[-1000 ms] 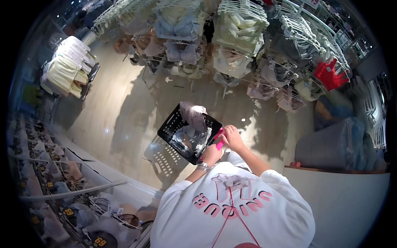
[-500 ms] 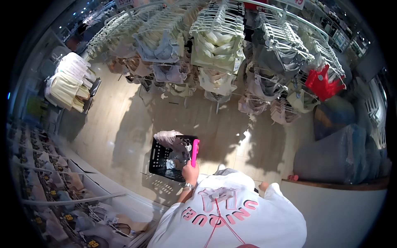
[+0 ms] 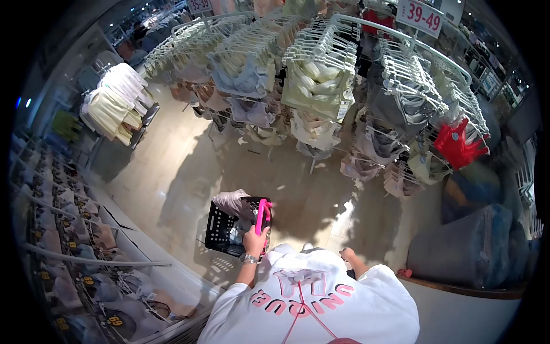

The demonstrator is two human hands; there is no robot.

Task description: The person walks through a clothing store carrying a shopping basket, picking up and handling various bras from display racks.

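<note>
My left hand (image 3: 254,242) is closed round the pink handle (image 3: 263,217) of a black shopping basket (image 3: 210,228), which hangs above the floor at my left. A pale pinkish garment (image 3: 230,202) drapes over the basket's far rim. Deeper inside lies a small light-blue and white item (image 3: 236,234). My right hand (image 3: 348,254) is low at my right side, beside my white sweatshirt (image 3: 344,309), with its fingers curled. A bit of something dark shows just under it, too small to make out.
Racks of hanging bras (image 3: 318,74) stand ahead, with a red one (image 3: 458,144) at right and a price sign (image 3: 420,17) above. Bra bins (image 3: 132,281) line my left. Large grey wrapped bundles (image 3: 458,246) sit on a counter (image 3: 447,304) at right. Pale tops (image 3: 112,109) hang far left.
My view has tilted up, so the racks sit lower and more of the sign shows. My right forearm and hand have come forward into fuller view. My left hand still grips the basket handle.
</note>
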